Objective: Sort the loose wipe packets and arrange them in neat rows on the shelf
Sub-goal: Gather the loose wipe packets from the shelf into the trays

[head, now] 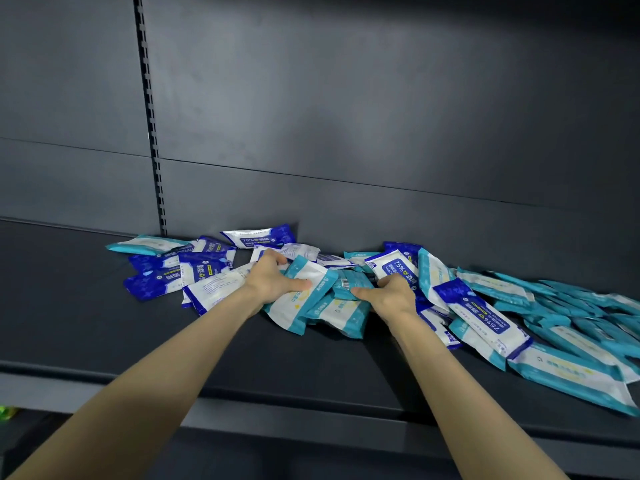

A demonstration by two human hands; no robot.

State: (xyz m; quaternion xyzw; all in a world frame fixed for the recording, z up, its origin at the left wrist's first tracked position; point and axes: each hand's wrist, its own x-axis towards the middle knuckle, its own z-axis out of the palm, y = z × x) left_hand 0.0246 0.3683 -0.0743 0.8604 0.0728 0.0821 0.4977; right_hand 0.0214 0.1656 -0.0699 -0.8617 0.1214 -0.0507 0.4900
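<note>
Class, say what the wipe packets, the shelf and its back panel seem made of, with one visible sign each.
Wipe packets: thin flexible plastic film, glossy; they crumple and catch highlights. Shelf: probably painted sheet metal, matt dark grey; flat, folded front lip. Back panel: likely the same; smooth, soft sheen, seams.

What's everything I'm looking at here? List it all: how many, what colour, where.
teal-and-white wipe packets: many, too jumbled to count, teal and white, middle and right of the shelf
blue-and-white wipe packets: several, dark blue and white, mostly at the left of the pile, a few mixed in on the right
shelf: one, dark grey, under the pile
back panel: dark grey, behind the shelf
slotted upright: one, black, left part of the back panel
green object: one, bright green, lower left edge, too cut off to identify
left grip: one bare hand, holds the held teal packet mid-pile, thumb across it
right grip: one bare hand, fingers curled into the pile's middle; what it holds is unclear
</note>
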